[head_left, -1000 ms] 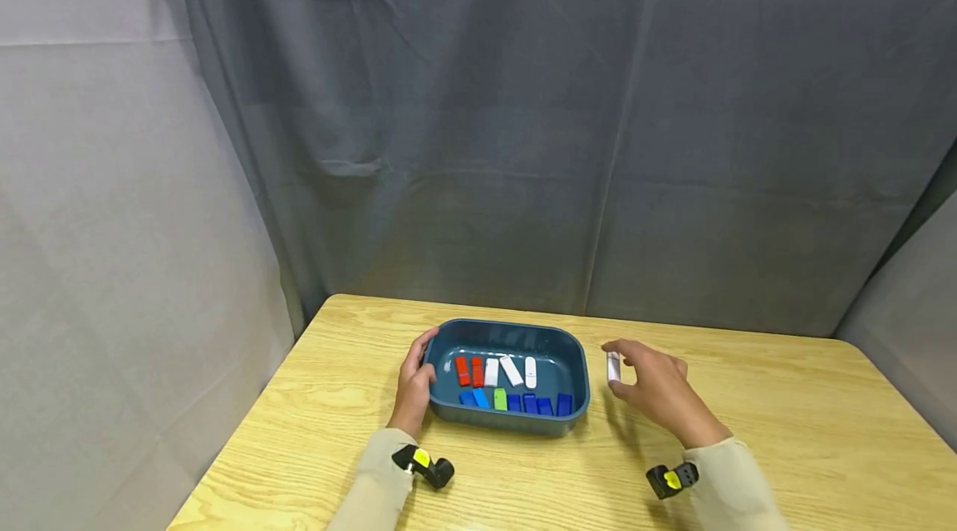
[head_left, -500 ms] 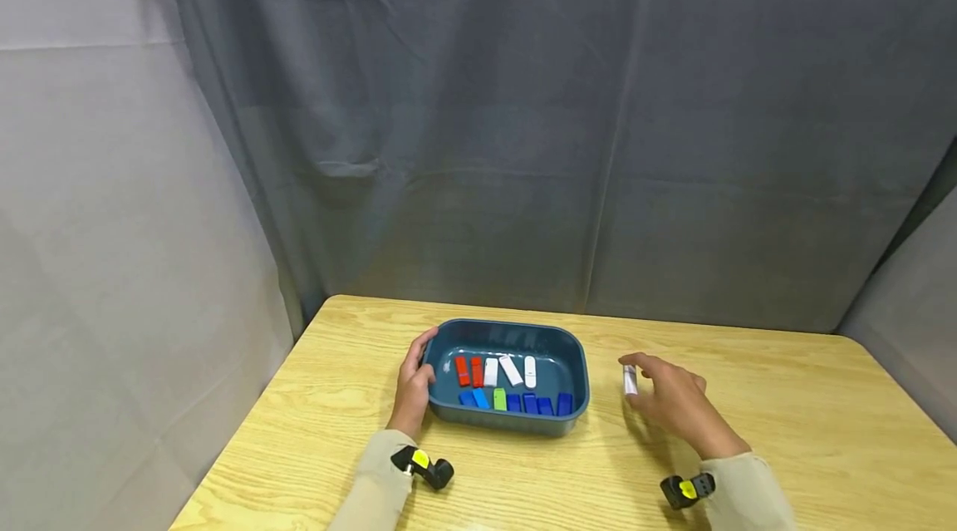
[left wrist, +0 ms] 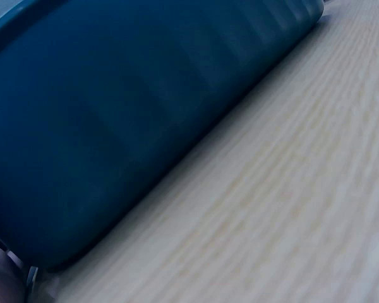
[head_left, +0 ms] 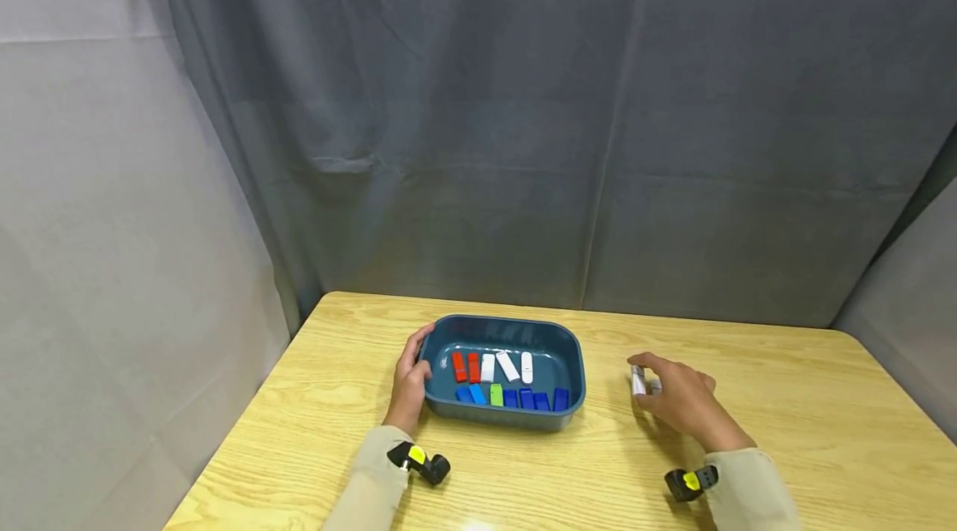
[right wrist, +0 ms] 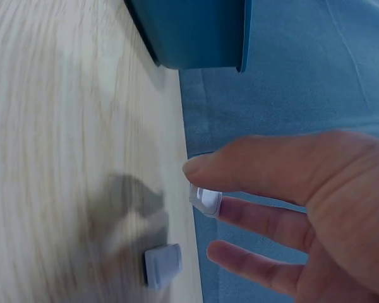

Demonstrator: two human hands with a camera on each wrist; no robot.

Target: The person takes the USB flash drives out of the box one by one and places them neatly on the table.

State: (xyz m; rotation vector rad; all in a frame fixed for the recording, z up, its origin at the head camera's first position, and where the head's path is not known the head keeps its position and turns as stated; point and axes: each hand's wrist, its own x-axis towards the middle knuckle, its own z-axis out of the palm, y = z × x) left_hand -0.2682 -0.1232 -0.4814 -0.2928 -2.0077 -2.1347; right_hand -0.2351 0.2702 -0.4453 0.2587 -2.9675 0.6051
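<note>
On the counter (head_left: 523, 481), a loose white block (right wrist: 164, 265) lies near the right hand (head_left: 686, 405), which pinches a white stick (right wrist: 206, 200) right of the tub (head_left: 508, 416). The left hand (head_left: 407, 388) grips the tub, containing multicolored sticks (head_left: 497, 395).

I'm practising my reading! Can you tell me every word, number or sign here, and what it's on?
None can be read.
White piece in the right hand: any marks are too blurred.
Pieces in the blue tray: any marks are too small.
Black wrist devices: no letters can be made out.
</note>
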